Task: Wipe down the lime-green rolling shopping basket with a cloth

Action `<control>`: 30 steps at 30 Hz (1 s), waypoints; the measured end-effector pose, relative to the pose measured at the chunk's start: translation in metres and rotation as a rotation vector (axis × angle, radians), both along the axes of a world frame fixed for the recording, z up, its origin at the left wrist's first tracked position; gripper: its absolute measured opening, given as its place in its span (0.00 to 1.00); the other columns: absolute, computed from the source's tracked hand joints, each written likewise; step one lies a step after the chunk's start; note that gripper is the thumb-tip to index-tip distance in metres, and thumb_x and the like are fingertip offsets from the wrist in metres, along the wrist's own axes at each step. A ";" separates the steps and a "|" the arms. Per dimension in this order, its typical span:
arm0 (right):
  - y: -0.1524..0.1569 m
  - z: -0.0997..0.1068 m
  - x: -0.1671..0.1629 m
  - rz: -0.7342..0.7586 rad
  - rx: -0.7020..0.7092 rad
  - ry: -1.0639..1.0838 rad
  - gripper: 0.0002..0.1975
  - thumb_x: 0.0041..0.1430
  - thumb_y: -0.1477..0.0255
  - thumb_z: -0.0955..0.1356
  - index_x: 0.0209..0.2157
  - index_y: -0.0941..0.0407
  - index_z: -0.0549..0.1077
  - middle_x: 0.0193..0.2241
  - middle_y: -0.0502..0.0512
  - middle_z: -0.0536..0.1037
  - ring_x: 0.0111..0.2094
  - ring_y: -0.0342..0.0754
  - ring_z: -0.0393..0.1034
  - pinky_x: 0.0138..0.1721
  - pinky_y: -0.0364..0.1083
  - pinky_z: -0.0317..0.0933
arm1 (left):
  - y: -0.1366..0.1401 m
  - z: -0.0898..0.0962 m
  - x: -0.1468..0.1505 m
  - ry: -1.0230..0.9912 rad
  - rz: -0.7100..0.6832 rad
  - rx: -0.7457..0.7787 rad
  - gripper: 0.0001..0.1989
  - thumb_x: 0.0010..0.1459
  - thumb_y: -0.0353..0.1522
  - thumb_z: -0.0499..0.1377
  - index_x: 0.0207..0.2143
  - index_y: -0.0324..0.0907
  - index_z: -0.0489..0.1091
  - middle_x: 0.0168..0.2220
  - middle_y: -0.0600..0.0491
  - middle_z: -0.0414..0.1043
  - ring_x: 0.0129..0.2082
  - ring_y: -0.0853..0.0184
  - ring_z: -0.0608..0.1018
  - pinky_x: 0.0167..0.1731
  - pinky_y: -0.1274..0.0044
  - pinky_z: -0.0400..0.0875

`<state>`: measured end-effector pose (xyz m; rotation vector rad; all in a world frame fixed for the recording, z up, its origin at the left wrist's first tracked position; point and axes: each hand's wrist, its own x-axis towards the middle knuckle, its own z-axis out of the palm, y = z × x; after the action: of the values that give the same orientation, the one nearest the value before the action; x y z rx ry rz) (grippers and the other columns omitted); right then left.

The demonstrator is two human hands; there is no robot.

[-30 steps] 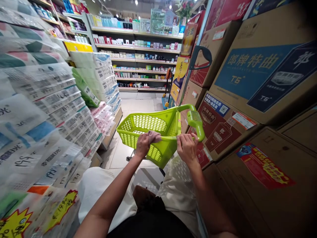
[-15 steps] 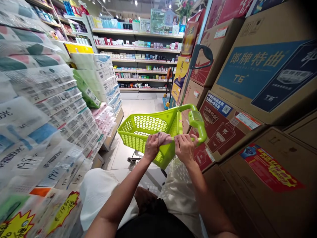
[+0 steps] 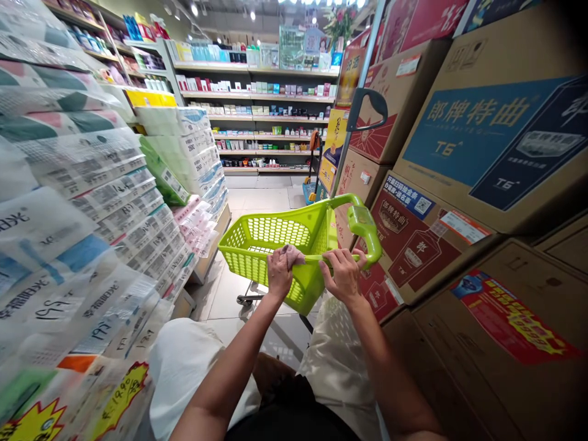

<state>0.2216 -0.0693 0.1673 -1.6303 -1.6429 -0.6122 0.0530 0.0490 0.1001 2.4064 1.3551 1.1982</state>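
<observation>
A lime-green plastic shopping cart (image 3: 316, 236) stands before me, angled to the left, with a perforated basket and a looped handle on its right. My left hand (image 3: 278, 274) is closed on a bunched, pale pink cloth (image 3: 293, 252) and presses it against the cart's near edge. To its right, my right hand (image 3: 343, 274) has its fingers curled over the same green bar, close to the handle. Its palm side is hidden. No goods show inside the basket.
Stacked tissue packs (image 3: 124, 184) rise along the left. Cardboard cartons (image 3: 487, 141) tower on the right, beside a grey trolley handle (image 3: 367, 110). At the far end stand shelves of small boxes (image 3: 257, 98). Pale floor tiles (image 3: 261, 195) run between.
My left hand has slid a little left along the edge with the cloth. The right hand's fingers have shifted and loosened slightly on the bar. The cart stays about where it was.
</observation>
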 end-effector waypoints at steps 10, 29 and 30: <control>0.005 -0.001 0.010 -0.026 -0.006 0.011 0.12 0.73 0.66 0.62 0.38 0.52 0.75 0.37 0.51 0.81 0.43 0.49 0.70 0.60 0.54 0.42 | 0.032 0.005 -0.068 0.160 0.208 -0.124 0.22 0.60 0.24 0.54 0.55 0.40 0.76 0.56 0.41 0.74 0.49 0.51 0.74 0.54 0.61 0.71; 0.022 -0.007 -0.014 -0.007 -0.141 0.023 0.16 0.75 0.68 0.58 0.42 0.52 0.77 0.43 0.53 0.82 0.48 0.51 0.71 0.62 0.55 0.41 | 0.024 -0.004 -0.073 0.167 0.201 -0.082 0.22 0.59 0.21 0.53 0.53 0.40 0.77 0.56 0.43 0.74 0.49 0.54 0.74 0.52 0.64 0.72; 0.026 -0.008 -0.022 -0.005 -0.160 0.026 0.16 0.75 0.69 0.58 0.42 0.52 0.77 0.43 0.53 0.82 0.47 0.51 0.71 0.62 0.56 0.41 | 0.018 -0.003 -0.066 0.177 0.159 -0.070 0.22 0.60 0.21 0.52 0.53 0.40 0.77 0.57 0.43 0.74 0.49 0.54 0.73 0.53 0.64 0.72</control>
<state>0.1998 -0.0434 0.1598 -1.7495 -1.7061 -0.4697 -0.0132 0.0674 0.0975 2.4441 1.6383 0.9703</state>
